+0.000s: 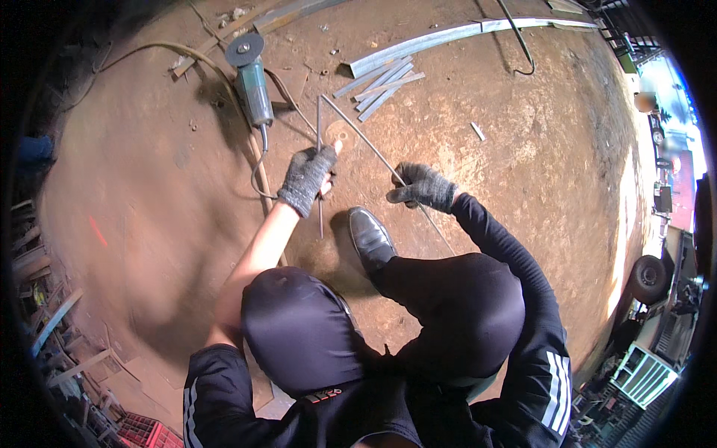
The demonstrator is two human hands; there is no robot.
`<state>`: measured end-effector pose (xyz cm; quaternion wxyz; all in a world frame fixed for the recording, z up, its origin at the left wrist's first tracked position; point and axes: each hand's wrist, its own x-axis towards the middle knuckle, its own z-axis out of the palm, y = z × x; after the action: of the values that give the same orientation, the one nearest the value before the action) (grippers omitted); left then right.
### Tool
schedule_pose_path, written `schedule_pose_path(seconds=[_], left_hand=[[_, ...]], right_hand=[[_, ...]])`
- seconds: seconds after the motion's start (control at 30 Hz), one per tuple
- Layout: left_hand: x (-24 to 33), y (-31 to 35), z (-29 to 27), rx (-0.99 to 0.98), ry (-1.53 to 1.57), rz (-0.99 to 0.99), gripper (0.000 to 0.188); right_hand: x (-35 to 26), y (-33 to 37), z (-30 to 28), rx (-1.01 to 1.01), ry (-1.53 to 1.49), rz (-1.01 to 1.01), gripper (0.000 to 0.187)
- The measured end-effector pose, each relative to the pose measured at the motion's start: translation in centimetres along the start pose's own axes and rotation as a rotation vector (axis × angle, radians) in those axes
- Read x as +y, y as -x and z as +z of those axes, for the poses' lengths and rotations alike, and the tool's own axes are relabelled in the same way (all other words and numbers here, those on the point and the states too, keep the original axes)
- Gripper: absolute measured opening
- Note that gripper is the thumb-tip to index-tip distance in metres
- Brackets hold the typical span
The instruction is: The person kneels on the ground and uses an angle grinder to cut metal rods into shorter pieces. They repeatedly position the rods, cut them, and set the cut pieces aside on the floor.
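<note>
gloved hands: two, left hand point(308, 178), right hand point(423, 187), mid-frame
thin steel rods: two point(373, 149), point(319, 123), upper centre
angle grinder: one point(251, 78), upper left
flat metal strips: about five, bundled point(382, 81), top centre
black shoe: one point(370, 239), centre

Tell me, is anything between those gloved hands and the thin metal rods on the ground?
Nothing visible. The left hand in a grey fingerless glove already grips one thin steel rod, and the right hand grips the other slanted rod. The green angle grinder lies apart.

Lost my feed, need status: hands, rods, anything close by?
Left hand gripping upright thin rod. Right hand gripping slanted rod. Rods meet at top. Angle grinder lies beside, untouched.
</note>
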<state>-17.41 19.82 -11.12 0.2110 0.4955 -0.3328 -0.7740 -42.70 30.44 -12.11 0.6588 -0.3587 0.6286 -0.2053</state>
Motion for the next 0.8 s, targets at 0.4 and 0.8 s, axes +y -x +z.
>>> schedule_pose_path(seconds=[0.4, 0.8], left_hand=[[-0.5, -1.0, -4.6, -0.097, 0.359, -0.004, 0.063], [-2.3, -0.2, -12.0, -0.418, -0.37, -0.051, 0.067]], right_hand=[[6.6, 0.3, -2.7, 0.133, 0.417, -0.127, 0.061], [4.4, 1.3, -14.4, 0.312, 0.84, -0.347, 0.075]])
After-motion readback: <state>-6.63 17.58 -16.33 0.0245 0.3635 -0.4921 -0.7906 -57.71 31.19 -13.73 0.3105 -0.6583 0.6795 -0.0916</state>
